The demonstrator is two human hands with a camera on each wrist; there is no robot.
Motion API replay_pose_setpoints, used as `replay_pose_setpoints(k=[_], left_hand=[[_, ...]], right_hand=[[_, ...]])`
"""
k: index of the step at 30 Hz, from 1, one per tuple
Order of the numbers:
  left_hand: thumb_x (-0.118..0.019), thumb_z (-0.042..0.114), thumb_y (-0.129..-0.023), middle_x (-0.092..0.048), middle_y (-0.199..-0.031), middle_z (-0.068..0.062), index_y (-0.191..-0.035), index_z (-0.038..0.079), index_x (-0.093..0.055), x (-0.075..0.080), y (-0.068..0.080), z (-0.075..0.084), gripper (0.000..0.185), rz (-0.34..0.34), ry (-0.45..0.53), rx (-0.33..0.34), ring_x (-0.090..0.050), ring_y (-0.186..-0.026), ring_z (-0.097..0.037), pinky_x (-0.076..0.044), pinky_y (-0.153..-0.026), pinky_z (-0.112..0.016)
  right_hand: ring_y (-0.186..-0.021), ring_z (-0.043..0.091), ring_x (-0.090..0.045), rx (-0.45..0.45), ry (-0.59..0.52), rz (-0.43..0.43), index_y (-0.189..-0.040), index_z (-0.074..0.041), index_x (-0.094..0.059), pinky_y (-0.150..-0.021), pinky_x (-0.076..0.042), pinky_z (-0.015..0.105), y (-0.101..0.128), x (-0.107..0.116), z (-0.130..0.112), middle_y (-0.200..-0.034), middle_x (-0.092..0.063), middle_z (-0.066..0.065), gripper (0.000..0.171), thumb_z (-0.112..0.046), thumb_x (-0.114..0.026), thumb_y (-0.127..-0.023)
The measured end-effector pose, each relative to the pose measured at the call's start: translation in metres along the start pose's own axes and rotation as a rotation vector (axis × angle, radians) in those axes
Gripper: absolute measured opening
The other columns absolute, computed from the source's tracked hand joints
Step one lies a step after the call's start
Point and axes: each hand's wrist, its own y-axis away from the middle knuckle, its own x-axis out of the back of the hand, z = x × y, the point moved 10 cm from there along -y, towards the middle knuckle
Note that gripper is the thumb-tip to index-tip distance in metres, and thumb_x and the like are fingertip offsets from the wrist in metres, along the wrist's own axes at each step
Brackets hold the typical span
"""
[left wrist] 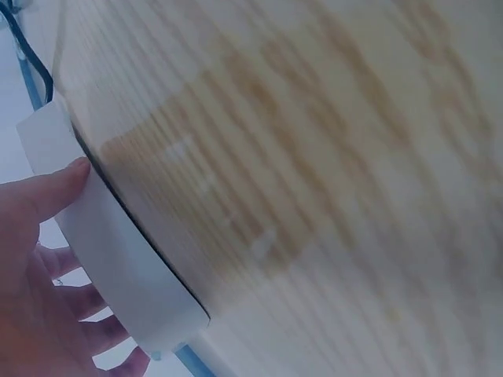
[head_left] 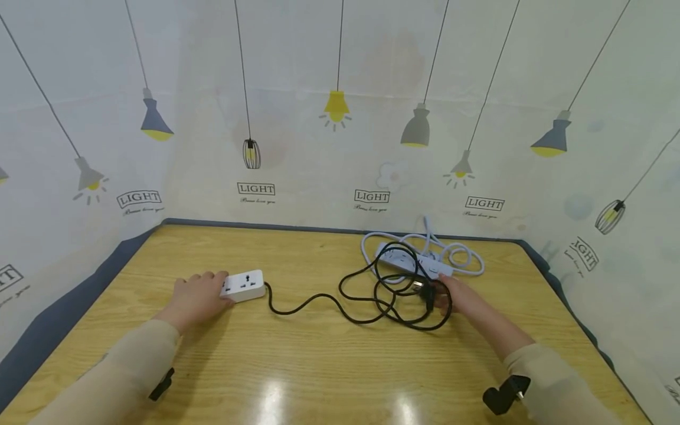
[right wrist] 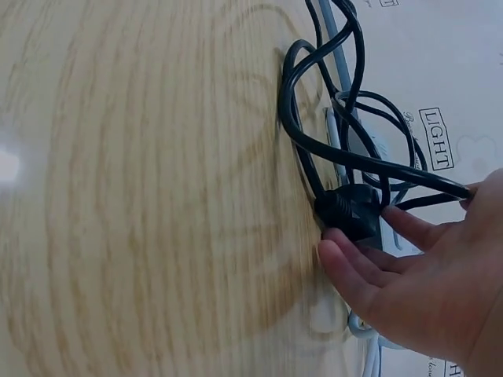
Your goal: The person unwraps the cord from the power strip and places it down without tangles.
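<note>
My left hand grips the left end of a short white power strip lying on the table. Its thumb and fingers lie along opposite sides of the strip's casing in the left wrist view. A black cord runs from the strip's right end into loose coils on the right. There my right hand pinches the black plug of that cord between thumb and fingers. A loop of the cord crosses over this hand. Behind the coils lies a second, longer white power strip, partly covered by them.
A white cord lies looped around the second strip near the table's back edge. The wooden table is bordered by a dark strip of cloth, with a lamp-printed curtain standing behind and at both sides.
</note>
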Motion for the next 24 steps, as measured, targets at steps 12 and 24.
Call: replay_pose_setpoints(k=[12, 24], left_hand=[[-0.068, 0.034, -0.090, -0.049, -0.127, -0.035, -0.136, -0.009, -0.046, 0.009, 0.009, -0.013, 0.066, 0.015, 0.022, -0.017, -0.048, -0.113, -0.052, -0.039, -0.090, -0.065], [-0.067, 0.026, -0.092, -0.054, -0.123, -0.033, -0.128, -0.009, -0.055, 0.023, 0.023, -0.021, 0.052, 0.034, -0.009, -0.001, -0.052, -0.110, -0.051, -0.043, -0.088, -0.062]], right_hand=[[-0.074, 0.010, -0.061, 0.027, -0.237, -0.036, -0.110, 0.000, -0.062, -0.064, -0.052, 0.029, -0.028, 0.012, 0.033, -0.085, -0.066, -0.005, 0.033, -0.027, -0.047, -0.100], [-0.084, 0.017, -0.068, 0.040, -0.330, 0.009, -0.134, 0.018, -0.035, -0.077, -0.056, 0.036, 0.011, -0.015, -0.015, -0.103, -0.066, 0.004, 0.045, -0.013, -0.044, -0.103]])
